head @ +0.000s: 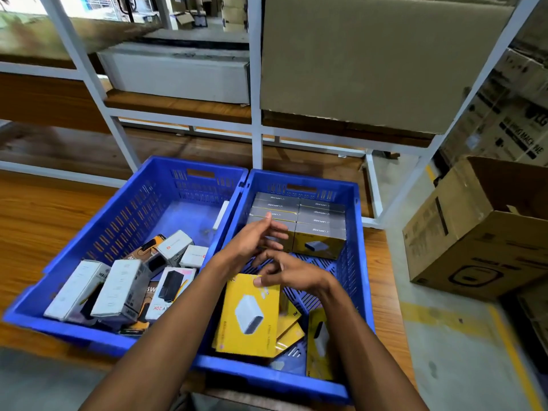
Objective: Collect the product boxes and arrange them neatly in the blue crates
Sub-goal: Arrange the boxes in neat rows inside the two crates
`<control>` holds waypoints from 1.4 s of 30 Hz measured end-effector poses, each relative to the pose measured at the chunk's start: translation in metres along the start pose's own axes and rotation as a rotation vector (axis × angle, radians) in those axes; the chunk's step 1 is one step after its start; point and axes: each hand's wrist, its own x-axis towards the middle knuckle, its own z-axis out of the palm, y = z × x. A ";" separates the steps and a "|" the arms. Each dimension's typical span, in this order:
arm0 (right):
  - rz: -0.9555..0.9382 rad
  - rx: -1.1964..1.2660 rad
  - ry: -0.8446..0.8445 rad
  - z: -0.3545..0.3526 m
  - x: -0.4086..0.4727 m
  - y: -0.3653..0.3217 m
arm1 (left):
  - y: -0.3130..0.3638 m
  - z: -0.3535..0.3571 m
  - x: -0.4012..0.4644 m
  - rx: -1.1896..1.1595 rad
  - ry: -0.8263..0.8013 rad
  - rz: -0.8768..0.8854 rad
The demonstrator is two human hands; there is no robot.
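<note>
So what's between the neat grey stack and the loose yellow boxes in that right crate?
Head view: both hands, left and right, over bare crate floor.

Left hand [252,241], right hand [289,272]: both loosely open.

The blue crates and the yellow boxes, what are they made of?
The two blue slotted crates look like moulded hard plastic: even colour, slotted walls, a slight sheen. The yellow product boxes look like thin printed cardboard: folded edges, smooth printed faces, possibly glossy.
</note>
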 end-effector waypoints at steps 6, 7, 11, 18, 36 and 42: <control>-0.082 0.257 0.290 -0.035 -0.021 -0.004 | 0.003 -0.006 0.001 -0.210 0.097 0.034; -0.099 0.350 0.375 -0.039 -0.022 -0.004 | 0.003 -0.006 0.000 -0.217 0.100 0.046; -0.176 0.650 0.632 -0.047 -0.017 -0.002 | 0.004 -0.005 -0.005 -0.204 0.091 0.092; -0.283 0.876 0.803 -0.052 -0.013 0.002 | -0.001 -0.006 -0.011 -0.250 0.061 0.115; -0.063 0.150 1.007 -0.045 -0.010 0.014 | -0.028 -0.014 0.010 0.369 0.377 0.387; 0.111 -0.138 0.992 -0.039 -0.003 0.022 | -0.036 0.002 0.000 0.856 0.500 0.412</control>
